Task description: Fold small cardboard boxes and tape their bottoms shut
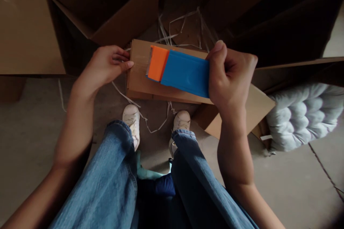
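Right fingers clench a flat blue, orange-ended tool; left fingers, parted, touch cardboard.

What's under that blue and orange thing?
A brown cardboard panel is underneath, showing around the blue and orange thing. The patch directly below is covered by it and the right hand, so I can't tell what's there.

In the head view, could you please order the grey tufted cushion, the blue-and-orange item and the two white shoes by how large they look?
1. Grey tufted cushion
2. Blue-and-orange item
3. Left white shoe and right white shoe: similar, both partly covered by the jeans, so unranked.
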`<state>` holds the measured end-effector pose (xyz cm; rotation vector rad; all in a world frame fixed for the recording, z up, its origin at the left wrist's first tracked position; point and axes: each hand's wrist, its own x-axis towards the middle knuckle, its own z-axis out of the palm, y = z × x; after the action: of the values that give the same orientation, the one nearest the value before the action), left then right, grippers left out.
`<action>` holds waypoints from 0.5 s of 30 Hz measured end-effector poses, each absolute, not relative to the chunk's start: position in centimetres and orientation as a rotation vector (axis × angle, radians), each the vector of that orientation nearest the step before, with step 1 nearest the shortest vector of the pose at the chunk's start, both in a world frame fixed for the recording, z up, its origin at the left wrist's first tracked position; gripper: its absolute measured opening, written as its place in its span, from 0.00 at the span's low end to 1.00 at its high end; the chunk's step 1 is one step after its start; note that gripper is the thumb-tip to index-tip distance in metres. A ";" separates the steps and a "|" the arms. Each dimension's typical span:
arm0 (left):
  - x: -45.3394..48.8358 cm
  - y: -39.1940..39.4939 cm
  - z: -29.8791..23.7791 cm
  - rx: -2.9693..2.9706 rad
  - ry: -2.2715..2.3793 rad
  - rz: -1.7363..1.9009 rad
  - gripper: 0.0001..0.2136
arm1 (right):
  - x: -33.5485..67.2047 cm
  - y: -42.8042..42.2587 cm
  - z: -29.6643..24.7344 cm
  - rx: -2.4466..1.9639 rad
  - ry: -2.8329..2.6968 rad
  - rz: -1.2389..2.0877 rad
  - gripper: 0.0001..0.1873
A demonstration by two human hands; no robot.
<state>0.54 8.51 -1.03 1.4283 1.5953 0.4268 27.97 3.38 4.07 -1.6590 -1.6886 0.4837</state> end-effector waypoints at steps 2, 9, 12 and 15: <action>0.6 8.6 -0.9 1.415 1.564 0.408 0.14 | 28.0 3.4 4.1 -1.662 -1.692 0.477 0.27; 0.4 9.2 -0.1 1.309 1.396 0.278 0.10 | 27.8 3.4 4.1 -1.665 -1.662 0.488 0.29; -0.1 9.6 -0.5 1.259 1.385 0.209 0.08 | 27.8 3.4 4.1 -1.675 -1.661 0.482 0.30; -0.7 9.8 -1.3 1.201 1.350 0.195 0.08 | 27.9 3.4 4.0 -1.704 -1.674 0.481 0.30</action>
<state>-0.68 9.78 -1.32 1.2005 1.3501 0.1950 27.91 3.39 4.05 -1.7042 -1.6737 0.4814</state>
